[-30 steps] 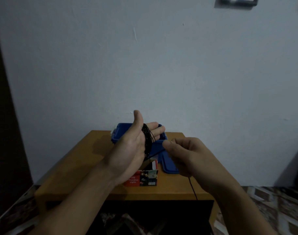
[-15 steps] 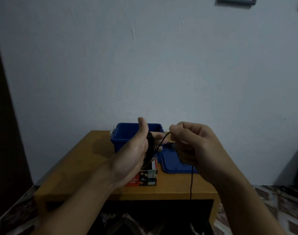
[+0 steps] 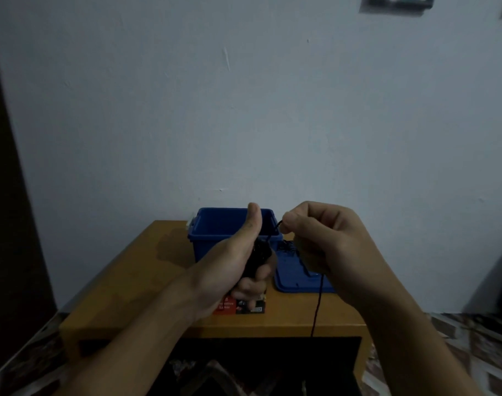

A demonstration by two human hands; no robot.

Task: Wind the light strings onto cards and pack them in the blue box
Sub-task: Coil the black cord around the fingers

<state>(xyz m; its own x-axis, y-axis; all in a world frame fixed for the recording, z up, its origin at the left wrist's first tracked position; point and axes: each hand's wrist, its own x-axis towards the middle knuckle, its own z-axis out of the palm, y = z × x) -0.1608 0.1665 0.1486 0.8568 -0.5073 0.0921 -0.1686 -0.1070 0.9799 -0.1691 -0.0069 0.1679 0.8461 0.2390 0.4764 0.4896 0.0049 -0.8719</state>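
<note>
Two bare hands are raised over a wooden table [image 3: 129, 284]. The left hand [image 3: 229, 261] has its thumb upright and its fingers curled round a black coil of light string [image 3: 257, 258]; whether a card sits inside the coil is too dark to tell. Just right of those fingers, the right hand [image 3: 329, 241] pinches a strand of the same string between thumb and forefinger, its other fingers curled in. The loose strand [image 3: 318, 304] hangs from under that hand past the table's front edge. Beyond the left thumb stands the blue box [image 3: 221, 227], open. Beneath the right fingers lies a blue lid [image 3: 292, 278], flat. Under the left fingers sits a small printed carton [image 3: 241, 307]
</note>
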